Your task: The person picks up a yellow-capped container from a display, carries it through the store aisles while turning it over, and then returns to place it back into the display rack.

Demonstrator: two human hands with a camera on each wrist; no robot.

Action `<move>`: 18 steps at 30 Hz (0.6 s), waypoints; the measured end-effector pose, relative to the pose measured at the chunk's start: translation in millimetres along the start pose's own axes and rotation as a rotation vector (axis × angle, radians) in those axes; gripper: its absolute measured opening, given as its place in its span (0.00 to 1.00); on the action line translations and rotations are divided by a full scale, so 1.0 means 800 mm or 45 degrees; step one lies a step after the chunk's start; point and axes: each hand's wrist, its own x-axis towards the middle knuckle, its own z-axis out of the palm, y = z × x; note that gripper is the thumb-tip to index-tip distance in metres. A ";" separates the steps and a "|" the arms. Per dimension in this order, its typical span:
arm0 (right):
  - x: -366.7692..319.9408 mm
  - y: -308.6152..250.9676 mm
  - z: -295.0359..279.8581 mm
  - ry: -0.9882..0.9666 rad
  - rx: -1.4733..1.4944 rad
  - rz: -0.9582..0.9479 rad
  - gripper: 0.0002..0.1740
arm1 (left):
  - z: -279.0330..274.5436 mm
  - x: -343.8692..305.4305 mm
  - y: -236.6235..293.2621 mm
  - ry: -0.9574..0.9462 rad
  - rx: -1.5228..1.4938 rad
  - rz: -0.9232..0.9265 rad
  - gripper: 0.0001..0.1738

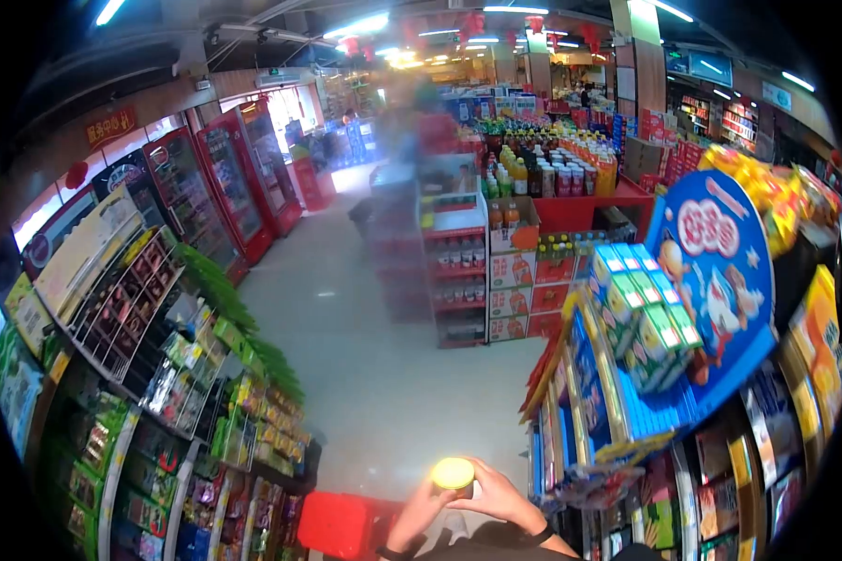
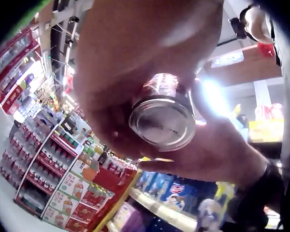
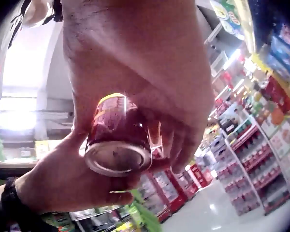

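Observation:
A small tin can (image 1: 453,474) with a yellow lid is held between both hands in front of the body. The left hand (image 1: 423,512) grips its left side, while the right hand (image 1: 498,496) has its fingers round the other side. Seen from below in the left wrist view, the can's bare metal base (image 2: 163,124) faces the camera. The right wrist view shows its dark red label (image 3: 120,121) with a yellow upper edge. The hands cover much of the label. Dark bands circle both wrists.
Snack shelves (image 1: 168,439) line the left side. On the right, a blue display rack (image 1: 627,411) carries green-and-white boxes (image 1: 646,318). A red flat-topped object (image 1: 335,525) stands low by the left arm. Ahead, an aisle floor (image 1: 346,309) runs past a drinks shelf (image 1: 458,252).

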 end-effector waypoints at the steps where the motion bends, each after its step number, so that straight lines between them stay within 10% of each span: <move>1: 0.026 0.007 -0.010 0.054 -0.004 -0.019 0.47 | -0.006 0.031 0.033 -0.020 0.028 0.018 0.34; 8: 0.162 0.067 -0.070 0.584 0.531 0.022 0.43 | -0.036 0.271 0.046 -0.348 0.241 0.162 0.40; 18: 0.486 0.165 -0.194 1.030 -0.053 0.123 0.30 | -0.055 0.638 0.073 -0.360 0.195 0.322 0.42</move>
